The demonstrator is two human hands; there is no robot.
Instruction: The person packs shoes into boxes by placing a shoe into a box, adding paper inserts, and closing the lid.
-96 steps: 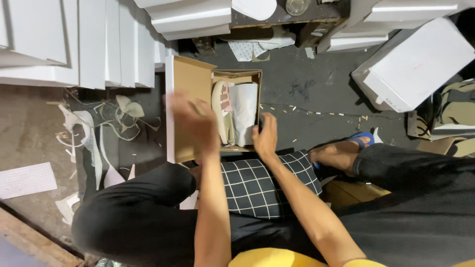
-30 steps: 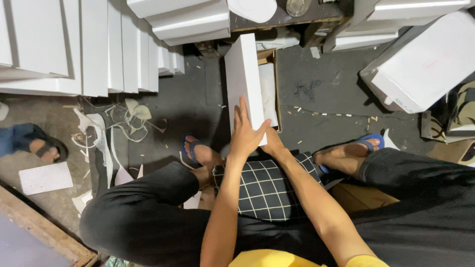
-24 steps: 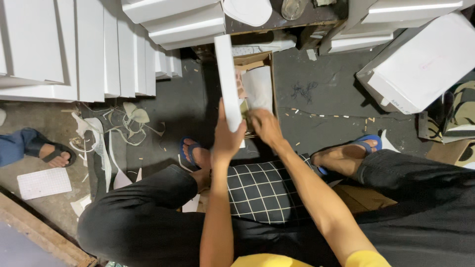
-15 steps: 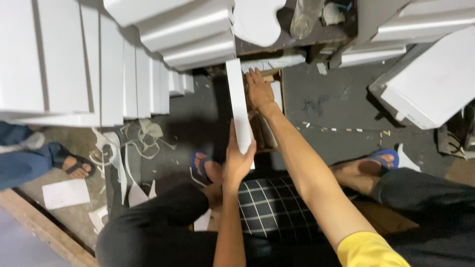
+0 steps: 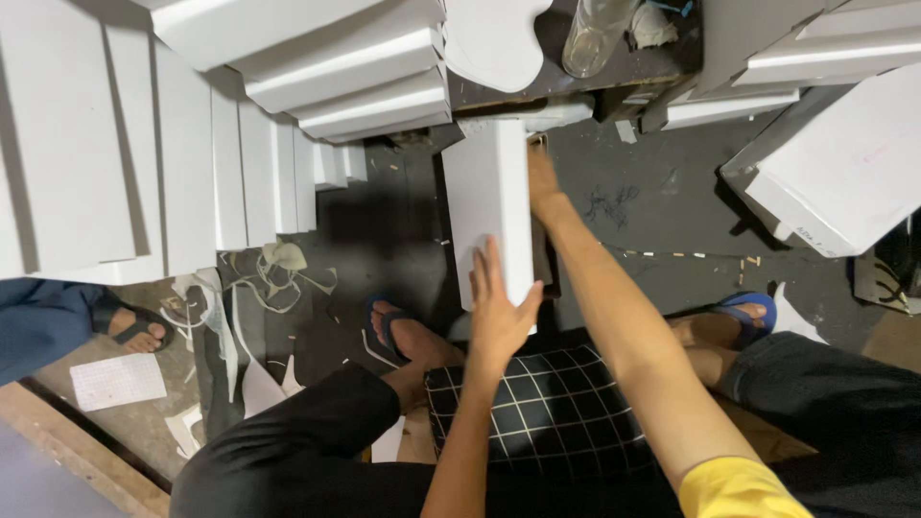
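Head camera looked straight down on a seated person. Nearest to the lens were the black trousers and a black cushion with a white grid that lay between the knees. A little further, two feet in blue sandals rested on the dark floor, one on each side of the cushion.

The left hand was stretched out with fingers spread and straight, and its palm pressed flat against the near end of a white box lid. The lid lay lengthwise away from the person, over a box whose dark edge showed at the right side. The right hand reached further, to the far right edge of the lid; its fingers were partly hidden behind that edge, so I cannot tell if they closed on the lid or only touched it.

On the left, paper scraps lay on the floor, and another person's foot in a sandal stood near a white sheet. Beyond the lid, many white boxes were stacked, and a clear plastic bottle lay on a dark surface.
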